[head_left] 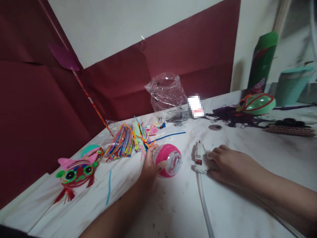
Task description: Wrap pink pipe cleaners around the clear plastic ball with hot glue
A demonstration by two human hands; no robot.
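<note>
Pipe cleaners [122, 140] lie beyond left hand [149, 165], which curls round pink-wound clear ball [170, 158], likely stopping roll. Glue gun [199, 153] lies right of ball, nozzle pointing away, presumably sparing fingers. Right hand [224, 163] bent against gun; cannot tell if gripping. Open tabletop [180, 201] between; cord [204, 205] crosses near side.

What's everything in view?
ball: one, pink, centre
glue gun: one, white, centre
pipe cleaners: many, multicoloured, left
toys: two, multicoloured, left
paddle: one, purple, left
bag: one, clear, back
decorated ball: one, green, right
yarn: one heap, purple, right
bucket: one, turquoise, right
box: one, green, right
disc: one, grey, right
dotted object: one, brown, right
table: one, white, beneath
sheets: several, maroon, behind
left hand: one, holding ball
right hand: one, beside glue gun
</note>
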